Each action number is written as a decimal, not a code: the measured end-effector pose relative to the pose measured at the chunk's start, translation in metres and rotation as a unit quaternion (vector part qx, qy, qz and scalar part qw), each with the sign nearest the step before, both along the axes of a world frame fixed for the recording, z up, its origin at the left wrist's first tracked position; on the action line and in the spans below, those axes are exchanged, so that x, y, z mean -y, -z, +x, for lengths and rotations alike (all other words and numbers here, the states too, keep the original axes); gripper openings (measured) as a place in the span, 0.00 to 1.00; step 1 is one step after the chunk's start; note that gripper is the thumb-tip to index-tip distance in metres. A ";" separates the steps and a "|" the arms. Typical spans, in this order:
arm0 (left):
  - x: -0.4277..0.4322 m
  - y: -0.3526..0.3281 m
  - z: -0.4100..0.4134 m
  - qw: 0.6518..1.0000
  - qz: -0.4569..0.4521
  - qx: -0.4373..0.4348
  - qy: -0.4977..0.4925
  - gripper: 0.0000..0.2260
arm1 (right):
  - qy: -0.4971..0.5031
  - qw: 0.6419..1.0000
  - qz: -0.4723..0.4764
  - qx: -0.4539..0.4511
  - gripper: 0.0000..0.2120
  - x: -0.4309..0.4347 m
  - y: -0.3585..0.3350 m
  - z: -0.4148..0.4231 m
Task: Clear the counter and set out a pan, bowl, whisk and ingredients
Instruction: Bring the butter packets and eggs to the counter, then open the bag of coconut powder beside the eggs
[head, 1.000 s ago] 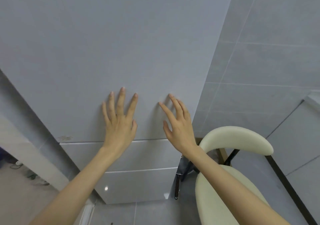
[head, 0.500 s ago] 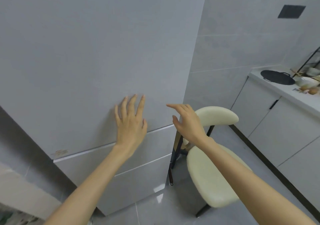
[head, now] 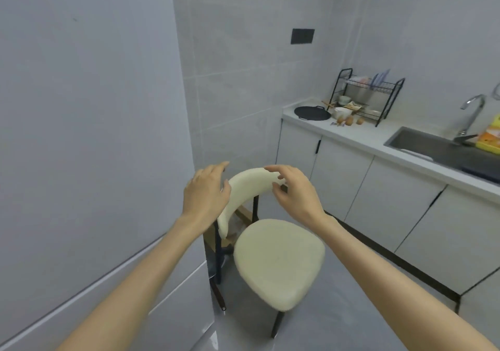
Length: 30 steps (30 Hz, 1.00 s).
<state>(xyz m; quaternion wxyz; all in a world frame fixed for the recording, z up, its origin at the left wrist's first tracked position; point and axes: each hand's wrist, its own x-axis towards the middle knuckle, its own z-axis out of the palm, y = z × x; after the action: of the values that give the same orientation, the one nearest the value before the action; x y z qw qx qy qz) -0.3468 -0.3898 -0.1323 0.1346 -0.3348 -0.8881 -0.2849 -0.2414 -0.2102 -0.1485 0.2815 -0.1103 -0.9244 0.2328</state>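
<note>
— Both hands have left the fridge door. Where are they?
— Left hand and right hand hover at the chair backrest, fingers loose, gripping nothing.
— And the pan?
— Pan lies at the counter's far end, with a bowl and eggs beside it.

Cream chair beside fridge; dish rack, sink
</note>
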 end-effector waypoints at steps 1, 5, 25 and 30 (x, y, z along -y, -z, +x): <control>-0.017 -0.003 0.003 1.000 0.008 0.002 0.025 0.20 | 0.016 1.000 -0.001 -0.001 0.18 -0.013 -0.002 0.009; -0.094 -0.012 0.023 0.992 0.037 0.002 0.120 0.19 | 0.090 0.996 -0.022 -0.014 0.18 -0.076 -0.008 0.053; -0.475 -0.026 0.131 0.963 0.080 0.049 0.254 0.18 | 0.211 0.975 -0.047 -0.054 0.18 -0.403 -0.037 0.198; -0.543 -0.033 0.122 0.960 0.083 0.051 0.263 0.18 | 0.216 0.974 -0.044 -0.045 0.18 -0.470 -0.041 0.194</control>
<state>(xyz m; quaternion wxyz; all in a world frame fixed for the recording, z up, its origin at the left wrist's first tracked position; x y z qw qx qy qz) -0.2247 0.1532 -0.0991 0.0364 -0.5290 -0.7474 -0.4001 -0.0477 0.2594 -0.1076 0.3617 -0.3089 -0.8538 0.2117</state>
